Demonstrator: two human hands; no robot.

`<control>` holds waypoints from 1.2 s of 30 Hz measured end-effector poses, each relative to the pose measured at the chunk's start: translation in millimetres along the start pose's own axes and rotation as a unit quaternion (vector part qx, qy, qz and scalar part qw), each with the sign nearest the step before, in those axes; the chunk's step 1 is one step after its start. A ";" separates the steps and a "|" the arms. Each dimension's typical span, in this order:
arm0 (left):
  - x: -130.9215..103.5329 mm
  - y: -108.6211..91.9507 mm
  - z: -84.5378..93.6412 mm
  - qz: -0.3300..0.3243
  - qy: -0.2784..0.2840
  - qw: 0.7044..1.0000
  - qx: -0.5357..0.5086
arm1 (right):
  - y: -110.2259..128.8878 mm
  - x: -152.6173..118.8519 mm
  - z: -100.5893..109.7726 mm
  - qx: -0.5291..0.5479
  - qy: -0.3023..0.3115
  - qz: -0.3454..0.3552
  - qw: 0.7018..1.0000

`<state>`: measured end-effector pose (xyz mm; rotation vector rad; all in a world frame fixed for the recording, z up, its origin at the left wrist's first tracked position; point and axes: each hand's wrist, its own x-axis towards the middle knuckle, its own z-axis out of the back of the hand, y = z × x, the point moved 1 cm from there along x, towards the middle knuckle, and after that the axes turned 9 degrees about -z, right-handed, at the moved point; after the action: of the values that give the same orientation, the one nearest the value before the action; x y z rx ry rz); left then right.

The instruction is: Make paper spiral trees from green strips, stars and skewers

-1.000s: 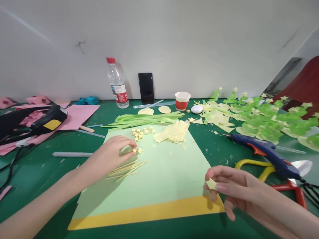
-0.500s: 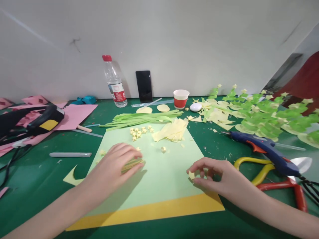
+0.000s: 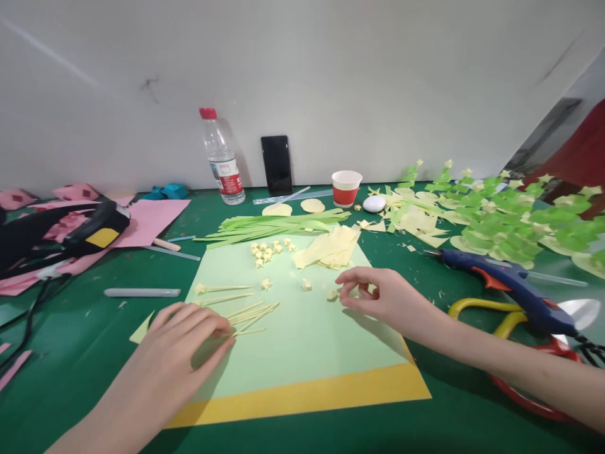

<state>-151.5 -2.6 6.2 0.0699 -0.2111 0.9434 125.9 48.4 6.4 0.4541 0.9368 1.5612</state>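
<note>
My left hand (image 3: 186, 343) rests low over the light green paper sheet (image 3: 293, 347), its thumb and fingertips closed at the near ends of several thin pale yellow-green sticks (image 3: 255, 315). The sticks fan out over the sheet. Beyond that hand lie two more sticks, the farther one tipped with a paper star (image 3: 201, 289). My right hand (image 3: 373, 291) has its thumb and index finger slightly parted beside a small pale yellow paper star (image 3: 332, 295) on the sheet. Two single stars (image 3: 266, 284) (image 3: 307, 285) lie to its left, and a cluster of stars (image 3: 265, 252) sits farther back.
Green strips (image 3: 278, 224) and cream paper pieces (image 3: 331, 246) lie at the back. On the right are a blue glue gun (image 3: 501, 277), yellow-handled pliers (image 3: 486, 309) and leafy paper plants (image 3: 510, 221). A bottle (image 3: 227, 173), phone (image 3: 276, 164) and paper cup (image 3: 346, 189) stand near the wall.
My right hand has moved left and away with the star, which now lies beside its fingertips. My left hand has drawn back left and nearer, and the bundled sticks are now spread on the sheet.
</note>
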 end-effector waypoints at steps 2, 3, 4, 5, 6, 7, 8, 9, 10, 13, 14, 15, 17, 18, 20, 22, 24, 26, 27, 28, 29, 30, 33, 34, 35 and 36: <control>-1.2 1.3 -2.0 -0.012 0.000 1.000 0.009 | -2.0 0.4 -1.0 -0.009 0.001 0.008 1.000; -2.0 2.2 -2.4 -0.022 0.001 1.000 0.014 | -2.8 -0.7 -1.1 -0.014 -0.001 0.013 1.000; -2.7 2.9 -2.0 -0.032 -0.002 0.999 0.021 | -3.3 -2.6 -0.9 -0.018 -0.005 0.018 1.000; -2.9 3.1 -0.6 -0.042 -0.009 0.999 0.028 | -3.3 -5.2 0.0 -0.024 -0.012 0.024 0.999; -2.4 2.4 1.7 -0.052 -0.016 0.998 0.033 | -2.7 -8.5 1.3 -0.029 -0.022 0.031 0.999; -0.8 0.5 4.8 -0.061 -0.026 0.997 0.036 | -1.4 -12.2 3.0 -0.035 -0.033 0.040 0.998; 2.0 -2.9 8.3 -0.072 -0.035 0.996 0.034 | 0.6 -16.2 5.0 -0.040 -0.042 0.048 0.997; 6.2 -7.9 11.8 -0.085 -0.040 0.995 0.027 | 3.3 -20.5 7.1 -0.045 -0.049 0.063 0.996; 11.6 -14.2 15.5 -0.090 -0.060 0.994 0.020 | 6.8 -24.8 9.1 -0.053 -0.058 0.091 0.993; 33.4 -38.2 23.1 -0.118 -0.074 0.990 -0.025 | 19.5 -37.7 13.1 -0.098 -0.089 0.243 0.961; 41.3 -46.3 24.8 -0.130 -0.077 0.987 -0.046 | 23.2 -41.7 13.6 -0.123 -0.091 0.289 0.945; 49.0 -53.7 26.2 -0.146 -0.082 0.983 -0.071 | 26.1 -45.2 13.7 -0.149 -0.086 0.320 0.932; 62.9 -65.8 28.7 -0.168 -0.086 0.975 -0.115 | 28.6 -51.2 14.0 -0.183 -0.063 0.338 0.921; 68.8 -70.6 29.9 -0.179 -0.085 0.970 -0.140 | 28.4 -53.7 14.6 -0.188 -0.057 0.335 0.921; 78.8 -77.9 32.2 -0.174 -0.103 0.957 -0.208 | 26.4 -58.3 17.5 -0.172 -0.069 0.324 0.928; 86.7 -83.2 33.9 -0.119 -0.122 0.934 -0.313 | 23.3 -61.7 21.5 -0.136 -0.085 0.292 0.943; 92.8 -87.9 34.2 -0.047 -0.123 0.898 -0.420 | 20.2 -63.7 24.8 -0.103 -0.078 0.243 0.961; 97.4 -92.5 33.7 -0.006 -0.113 0.866 -0.487 | 17.7 -64.9 26.0 -0.080 -0.048 0.198 0.976; 99.0 -94.5 33.3 0.001 -0.111 0.857 -0.503 | 16.7 -65.5 25.8 -0.073 -0.033 0.179 0.981; 100.3 -96.0 32.7 0.004 -0.110 0.852 -0.512 | 15.9 -66.0 25.2 -0.066 -0.022 0.166 0.984; 101.1 -97.0 31.9 0.005 -0.111 0.848 -0.518 | 15.2 -66.5 24.4 -0.056 -0.012 0.154 0.986; 101.4 -97.6 31.0 0.006 -0.112 0.846 -0.522 | 14.6 -66.9 23.6 -0.043 -0.008 0.141 0.989; 100.9 -97.6 27.7 0.014 -0.110 0.841 -0.529 | 13.7 -66.8 21.4 0.010 0.015 0.109 0.994; 100.5 -97.5 26.7 0.017 -0.108 0.841 -0.530 | 13.7 -66.3 20.8 0.023 0.026 0.102 0.994; 100.2 -97.4 25.8 0.019 -0.106 0.841 -0.531 | 13.9 -65.6 20.2 0.031 0.037 0.099 0.994; 100.0 -97.5 25.1 0.021 -0.105 0.840 -0.532 | 14.3 -64.8 19.7 0.035 0.044 0.099 0.993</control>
<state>-19.5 16.0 54.9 -0.8697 -0.9207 0.7503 145.9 -6.7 43.1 0.5450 1.0429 1.7438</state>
